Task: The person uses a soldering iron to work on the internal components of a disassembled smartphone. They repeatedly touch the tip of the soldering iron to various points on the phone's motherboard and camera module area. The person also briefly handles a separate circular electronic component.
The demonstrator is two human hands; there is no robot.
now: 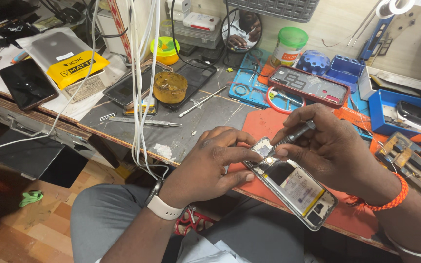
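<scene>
Right grip (pixel 325 148) pinching slim metal screwdriver (pixel 293 136); left grip (pixel 218 163) clasping opened glossy phone (pixel 293 185).

place: phone repair workshop | I'm sitting at cluttered wooden workbench (pixel 49 119) | seeing: loose black phones (pixel 27 84), steel tweezers (pixel 144 122), blue plastic parts trays (pixel 386 109)

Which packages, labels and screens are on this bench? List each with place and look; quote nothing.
Clear plastic pouch with yellow printed card: far left, flat, rectangular.
Dark phone screen: left edge, black, unlit.
White jar with green lid and orange label: back centre, upright.
Yellow-striped battery label: inside the opened phone under both hands.
Left hand steadies that phone; right hand holds a grey metal screwdriver.
</scene>
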